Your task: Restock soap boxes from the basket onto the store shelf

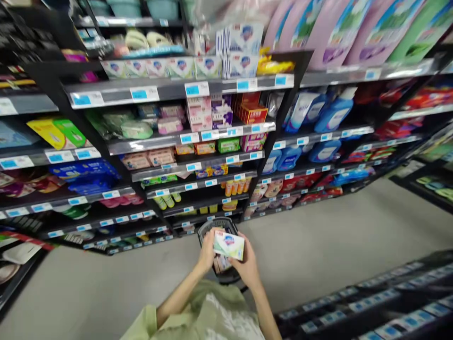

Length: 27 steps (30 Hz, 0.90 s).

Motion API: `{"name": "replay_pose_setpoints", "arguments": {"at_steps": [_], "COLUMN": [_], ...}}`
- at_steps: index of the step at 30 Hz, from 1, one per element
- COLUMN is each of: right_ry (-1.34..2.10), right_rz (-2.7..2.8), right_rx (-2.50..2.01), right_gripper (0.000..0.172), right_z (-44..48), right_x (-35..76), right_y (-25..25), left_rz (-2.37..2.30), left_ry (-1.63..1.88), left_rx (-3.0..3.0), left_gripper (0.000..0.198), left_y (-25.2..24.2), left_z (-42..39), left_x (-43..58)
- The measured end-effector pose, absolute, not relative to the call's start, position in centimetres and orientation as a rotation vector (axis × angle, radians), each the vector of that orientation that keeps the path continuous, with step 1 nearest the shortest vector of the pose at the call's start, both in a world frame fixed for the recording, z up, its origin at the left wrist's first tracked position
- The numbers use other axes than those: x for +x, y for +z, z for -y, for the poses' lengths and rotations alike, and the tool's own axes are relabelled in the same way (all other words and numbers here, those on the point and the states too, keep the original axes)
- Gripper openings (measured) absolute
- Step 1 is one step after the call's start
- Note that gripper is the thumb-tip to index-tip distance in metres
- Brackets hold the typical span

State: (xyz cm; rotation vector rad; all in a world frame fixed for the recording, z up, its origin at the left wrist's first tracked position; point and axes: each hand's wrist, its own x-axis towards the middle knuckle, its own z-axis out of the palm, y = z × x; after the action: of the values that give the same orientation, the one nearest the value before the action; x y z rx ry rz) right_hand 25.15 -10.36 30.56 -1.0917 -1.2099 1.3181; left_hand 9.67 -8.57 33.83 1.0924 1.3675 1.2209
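Between my two hands is a white and green soap box with a blue shield logo, its printed face turned up toward me. My left hand grips its left end. On the right end, my right hand closes around the edge with the thumb along the front. Directly below the box stands a dark shopping basket, partly covered by my hands. Some packaged goods lie inside it, too hidden to name.
Ahead, a shelf carries a row of similar soap boxes, and lower shelves hold other packs. Large detergent bottles stand at upper right. Grey floor runs between this unit and another shelf at lower right.
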Motion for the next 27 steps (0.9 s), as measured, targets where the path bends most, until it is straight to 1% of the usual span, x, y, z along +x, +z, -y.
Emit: {"name": "replay_pose_setpoints", "arguments": {"at_steps": [4, 8, 12, 18, 22, 27], "right_ry": [1.360, 1.408, 1.400, 1.298, 1.266, 1.208], "right_rz": [1.262, 1.333, 1.379, 1.560, 1.641, 1.710], "right_rx": [-1.061, -1.015, -1.002, -1.021, -1.041, -0.986], "right_gripper": [0.080, 0.081, 0.084, 0.076, 0.074, 0.068], "right_z": [10.1, 10.4, 10.3, 9.9, 9.5, 9.3], "right_x": [24.9, 24.9, 25.1, 25.9, 26.4, 27.0], "right_y": [31.4, 32.2, 33.3, 34.4, 34.7, 34.6], "left_rz": [-1.300, -1.299, -1.295, -1.288, -1.272, -1.254], "left_ry": [1.340, 1.427, 1.506, 1.610, 1.653, 1.655], "left_rx": [1.076, 0.999, 0.892, 0.819, 0.788, 0.841], "left_gripper": [0.067, 0.069, 0.065, 0.064, 0.063, 0.060], "left_y": [35.5, 35.7, 36.1, 37.3, 37.3, 36.9], "left_z": [9.5, 10.5, 10.8, 10.6, 10.7, 11.0], "left_x": [8.6, 8.4, 8.5, 8.4, 8.5, 8.6]}}
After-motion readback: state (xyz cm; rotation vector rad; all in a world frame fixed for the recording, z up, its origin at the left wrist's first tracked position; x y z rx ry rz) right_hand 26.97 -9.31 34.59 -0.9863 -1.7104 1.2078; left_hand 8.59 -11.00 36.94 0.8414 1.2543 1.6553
